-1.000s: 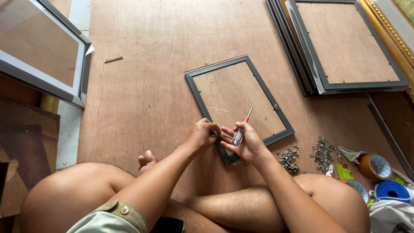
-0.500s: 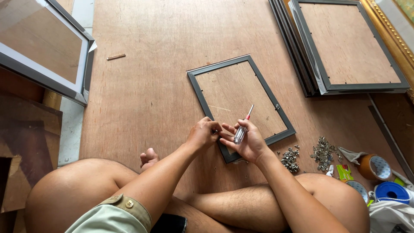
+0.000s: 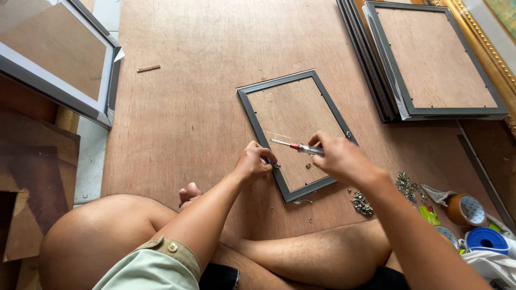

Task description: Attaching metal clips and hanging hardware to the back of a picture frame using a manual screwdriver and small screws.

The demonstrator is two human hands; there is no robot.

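Head view — small dark frame [image 3: 296, 134] lying flat, backing bare.

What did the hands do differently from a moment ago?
The right hand pulled away from the left hand and swung the red-handled screwdriver from pointing up over the frame to lying nearly flat, tip toward the left. The left hand stayed on the near left edge of the small dark grey picture frame, which did not visibly move on the brown wooden board.

Frame stack [image 3: 430, 64] lies right of, behind the small frame [image 3: 295, 134].
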